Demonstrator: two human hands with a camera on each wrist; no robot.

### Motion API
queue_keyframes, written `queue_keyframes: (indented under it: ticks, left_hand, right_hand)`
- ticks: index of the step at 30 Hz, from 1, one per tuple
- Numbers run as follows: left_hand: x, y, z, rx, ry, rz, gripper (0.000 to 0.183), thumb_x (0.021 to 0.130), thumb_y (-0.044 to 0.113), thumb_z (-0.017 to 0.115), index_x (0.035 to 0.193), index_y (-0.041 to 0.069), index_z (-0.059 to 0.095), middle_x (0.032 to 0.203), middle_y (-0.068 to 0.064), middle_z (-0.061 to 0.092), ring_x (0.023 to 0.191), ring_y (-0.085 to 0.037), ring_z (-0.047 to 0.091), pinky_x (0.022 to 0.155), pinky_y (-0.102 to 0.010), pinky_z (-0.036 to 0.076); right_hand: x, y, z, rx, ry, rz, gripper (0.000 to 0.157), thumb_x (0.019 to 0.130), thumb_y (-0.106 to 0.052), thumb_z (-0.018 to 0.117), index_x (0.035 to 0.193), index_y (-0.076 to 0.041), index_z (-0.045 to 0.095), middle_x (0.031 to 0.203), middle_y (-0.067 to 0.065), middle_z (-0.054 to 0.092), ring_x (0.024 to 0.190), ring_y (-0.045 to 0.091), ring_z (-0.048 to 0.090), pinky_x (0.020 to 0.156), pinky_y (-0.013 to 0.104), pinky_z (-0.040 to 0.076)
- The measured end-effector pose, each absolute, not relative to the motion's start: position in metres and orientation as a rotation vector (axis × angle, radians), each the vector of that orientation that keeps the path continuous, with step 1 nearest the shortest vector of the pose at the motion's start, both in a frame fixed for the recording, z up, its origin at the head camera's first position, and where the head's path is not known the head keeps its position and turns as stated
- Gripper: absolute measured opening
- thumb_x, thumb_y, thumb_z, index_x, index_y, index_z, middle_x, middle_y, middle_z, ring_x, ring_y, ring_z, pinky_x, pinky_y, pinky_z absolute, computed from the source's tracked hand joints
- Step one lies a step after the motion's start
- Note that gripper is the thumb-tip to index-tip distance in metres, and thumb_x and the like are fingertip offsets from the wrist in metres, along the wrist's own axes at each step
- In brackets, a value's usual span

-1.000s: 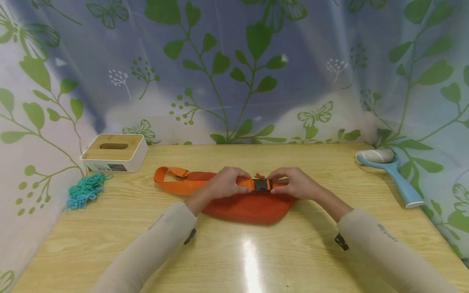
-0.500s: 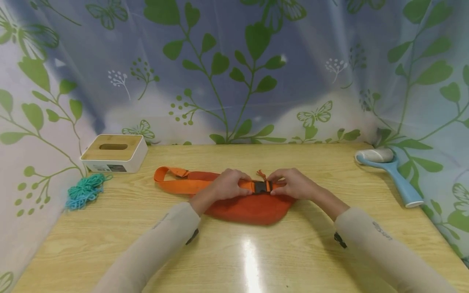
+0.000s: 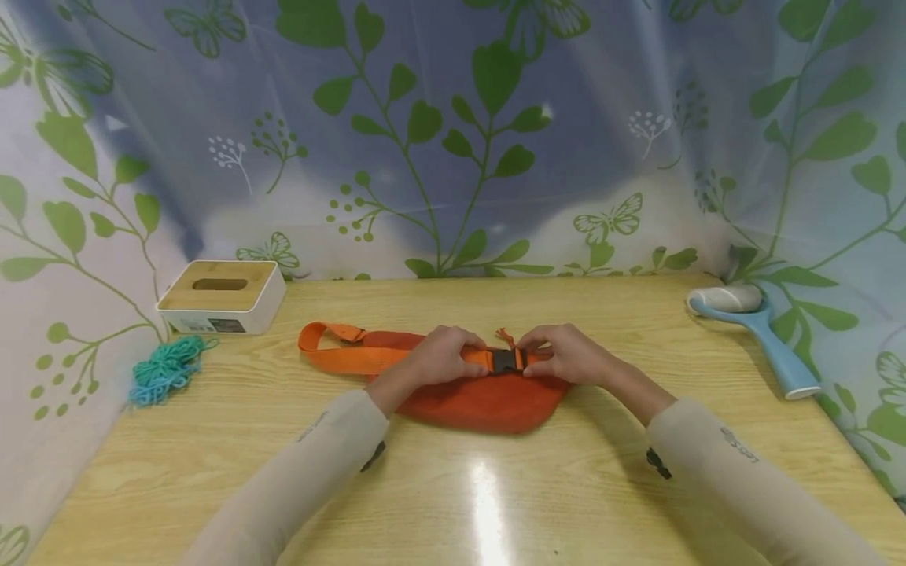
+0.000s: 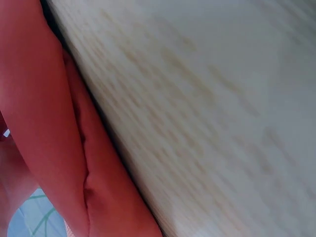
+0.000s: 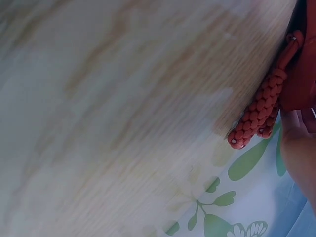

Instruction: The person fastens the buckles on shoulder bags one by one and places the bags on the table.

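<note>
In the head view a red-orange waist bag (image 3: 481, 407) lies on the table, its orange strap (image 3: 347, 361) looping out to the left. The black side-release buckle (image 3: 504, 361) on the strap is fastened, in front of the bag's top edge. My left hand (image 3: 440, 358) pinches the strap just left of the buckle. On the other side, my right hand (image 3: 569, 354) pinches the strap at the buckle's right end. The left wrist view shows the bag's fabric (image 4: 39, 108) close up. A braided red cord pull (image 5: 259, 106) hangs beside the bag in the right wrist view.
A white tissue box with a wooden lid (image 3: 219, 295) stands at the back left. In front of it lies a bundle of teal and blue yarn (image 3: 166, 369). A blue-handled lint roller (image 3: 767, 334) lies at the right edge, near the patterned curtain (image 3: 453, 157).
Over the last second both hands and the buckle have shifted very slightly, and more of the cord behind the buckle shows. During the last half second almost nothing has moved.
</note>
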State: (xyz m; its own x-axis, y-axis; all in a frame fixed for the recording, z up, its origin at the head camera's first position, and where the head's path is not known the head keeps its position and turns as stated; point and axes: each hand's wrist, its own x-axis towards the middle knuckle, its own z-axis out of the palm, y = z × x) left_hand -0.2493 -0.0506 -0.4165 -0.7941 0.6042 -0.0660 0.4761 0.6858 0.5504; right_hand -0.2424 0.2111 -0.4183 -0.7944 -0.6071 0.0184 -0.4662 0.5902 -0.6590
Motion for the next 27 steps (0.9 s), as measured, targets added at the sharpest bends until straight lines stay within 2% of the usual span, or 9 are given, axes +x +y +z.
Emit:
queue_keyframes:
  ticks: [9, 13, 20, 27]
  left_hand:
    - [-0.248, -0.052, -0.413, 0.877, 2.634, 0.893, 0.044, 0.090, 0.025, 0.080, 0.127, 0.004, 0.069, 0.124, -0.009, 0.069, 0.115, -0.024, 0.062, 0.100, -0.039, 0.048]
    - [-0.248, -0.054, -0.409, 0.876, 2.621, 0.971, 0.044, 0.090, 0.022, 0.080, 0.127, 0.002, 0.069, 0.123, -0.011, 0.069, 0.112, -0.025, 0.065, 0.097, -0.039, 0.051]
    - [-0.248, -0.061, -0.404, 0.862, 2.601, 1.035, 0.046, 0.093, 0.026, 0.077, 0.131, 0.003, 0.066, 0.129, -0.013, 0.066, 0.114, -0.027, 0.063, 0.097, -0.041, 0.051]
    - [-0.247, -0.074, -0.398, 0.841, 2.609, 1.139, 0.052, 0.093, 0.031, 0.076, 0.133, 0.001, 0.064, 0.131, -0.015, 0.065, 0.119, -0.032, 0.061, 0.101, -0.044, 0.048]
  right_hand:
    - [-0.241, 0.213, -0.409, -0.885, 2.598, -1.065, 0.039, 0.085, -0.014, 0.084, 0.119, 0.000, 0.071, 0.114, 0.011, 0.071, 0.109, 0.030, 0.066, 0.092, 0.041, 0.055]
    - [-0.241, 0.215, -0.407, -0.857, 2.580, -1.133, 0.040, 0.084, -0.013, 0.085, 0.120, 0.000, 0.070, 0.116, 0.011, 0.070, 0.110, 0.030, 0.066, 0.093, 0.040, 0.055]
    - [-0.240, 0.224, -0.404, -0.858, 2.586, -1.225, 0.043, 0.088, -0.012, 0.081, 0.124, 0.007, 0.066, 0.122, 0.022, 0.067, 0.115, 0.038, 0.063, 0.097, 0.047, 0.052]
    - [-0.240, 0.233, -0.396, -0.798, 2.621, -1.258, 0.048, 0.091, -0.019, 0.079, 0.129, 0.005, 0.064, 0.128, 0.025, 0.063, 0.120, 0.039, 0.061, 0.100, 0.046, 0.050]
